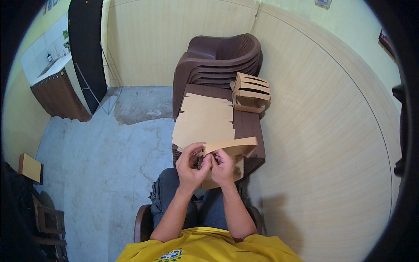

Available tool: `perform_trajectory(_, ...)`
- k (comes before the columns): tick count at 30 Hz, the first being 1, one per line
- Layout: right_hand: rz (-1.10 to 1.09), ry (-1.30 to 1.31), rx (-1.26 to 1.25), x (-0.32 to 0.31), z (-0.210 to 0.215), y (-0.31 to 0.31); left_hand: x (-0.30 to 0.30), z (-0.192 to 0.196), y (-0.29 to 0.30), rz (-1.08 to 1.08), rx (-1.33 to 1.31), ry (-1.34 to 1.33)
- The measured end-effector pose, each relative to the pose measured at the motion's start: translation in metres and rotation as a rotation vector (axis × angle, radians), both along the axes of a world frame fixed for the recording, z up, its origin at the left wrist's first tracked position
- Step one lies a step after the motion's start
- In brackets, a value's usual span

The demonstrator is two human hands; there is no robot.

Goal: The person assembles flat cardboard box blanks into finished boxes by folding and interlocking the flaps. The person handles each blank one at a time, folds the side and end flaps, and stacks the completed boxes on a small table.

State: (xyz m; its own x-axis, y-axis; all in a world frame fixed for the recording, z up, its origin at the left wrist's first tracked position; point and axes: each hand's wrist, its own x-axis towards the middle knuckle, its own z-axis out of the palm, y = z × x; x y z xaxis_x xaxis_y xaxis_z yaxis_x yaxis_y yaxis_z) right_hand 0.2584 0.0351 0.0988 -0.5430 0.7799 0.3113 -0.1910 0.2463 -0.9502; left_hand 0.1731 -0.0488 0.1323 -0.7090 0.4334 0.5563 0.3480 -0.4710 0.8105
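**Folding one pc, w/ folded form to the side & flat stock waiting**

Working a cardboard piece w/ both hands, right at the near edge of the brown table. With left hand, gripping the piece's left end, fingers curling round the corner & thumb pressing in toward the middle. With right hand, pinching at the same end, fingers bending inward, tips meeting or nearly meeting the opposite ones. Not showing which tab or flap is being pinched, b/c of the covering knuckles; can't tell.

Re: progress, judging by eye only. Looking partly shaped in the hands: showing a long narrow panel standing up toward the table's right side, plus a broader panel dropping below the grip at the table's near edge. Prob. lacking closed corners, so counting as approx. mid-way.

Seeing a folded cardboard form resting along the table's right side, toward the far end, w/ dark gaps betw. its strips. Prob. counting as done; not telling whether single or several nested.

Seeing a flat cardboard stack lying across the table's left & middle, unfolded, prob. making up most of what's left. Not showing an exact sheet count. Also seeing stacked brown chairs rising at the table's far end, apparently playing no part.
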Motion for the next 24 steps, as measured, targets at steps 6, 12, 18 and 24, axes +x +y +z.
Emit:
perform_trajectory(6, -0.043, -0.234, 0.259, 0.009, 0.009, 0.000, -0.046, 0.012, -0.018, -0.067, -0.336, 0.649)
perform_trajectory(12, -0.216, -0.165, 0.434, 0.000, 0.012, -0.005, -0.027, 0.004, -0.009, -0.027, -0.204, 0.400)
perform_trajectory(18, -0.434, -0.186, 0.688, -0.003, -0.001, -0.005, -0.017, 0.000, -0.004, 0.011, -0.170, 0.352)
perform_trajectory(24, -0.444, -0.033, 0.522, -0.008, -0.014, -0.010, 0.008, 0.010, -0.004, -0.020, -0.172, 0.061)
